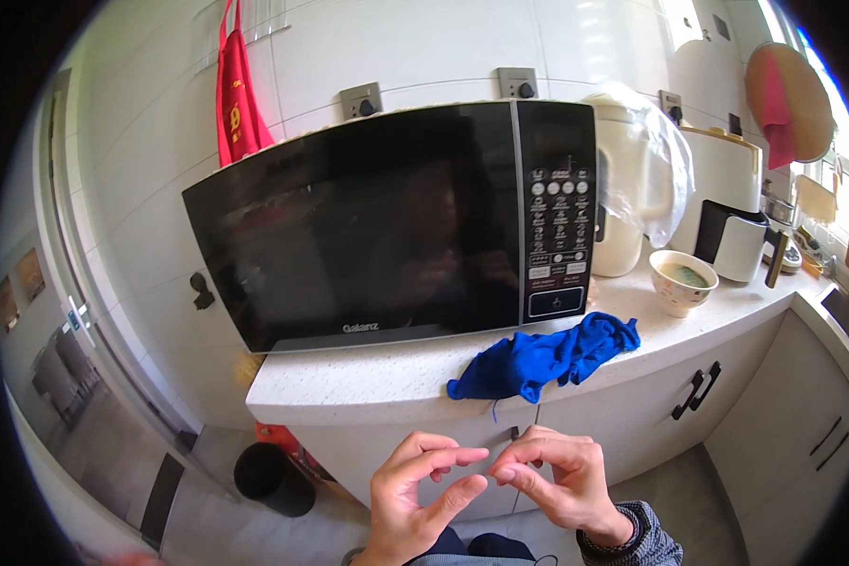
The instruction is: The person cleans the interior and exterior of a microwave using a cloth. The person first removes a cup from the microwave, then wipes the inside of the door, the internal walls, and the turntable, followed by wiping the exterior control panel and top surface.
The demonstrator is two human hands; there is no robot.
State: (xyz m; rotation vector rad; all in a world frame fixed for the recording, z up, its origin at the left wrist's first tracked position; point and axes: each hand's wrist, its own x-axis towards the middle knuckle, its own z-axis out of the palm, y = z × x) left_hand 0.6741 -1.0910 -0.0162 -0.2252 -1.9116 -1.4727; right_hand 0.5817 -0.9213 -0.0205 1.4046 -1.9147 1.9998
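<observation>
My left hand (424,492) is raised in front of the counter, its thumb and fingers apart with nothing visible between them. Close beside it, my right hand (555,481) has thumb and forefinger pinched together; I see nothing between the tips. A crumpled blue cloth (538,361) lies along the counter's front edge, just beyond both hands. Behind the cloth stands a black Galanz microwave oven (375,233), its door closed. A patterned bowl (683,283) holding pale liquid with something green in it sits to the right.
The white speckled countertop (339,385) ends at a left corner above a black bin (274,481). Right of the microwave are a plastic-covered appliance (619,191) and a white air fryer (729,184). Cabinet handles (695,390) project below. A red apron (240,106) hangs behind.
</observation>
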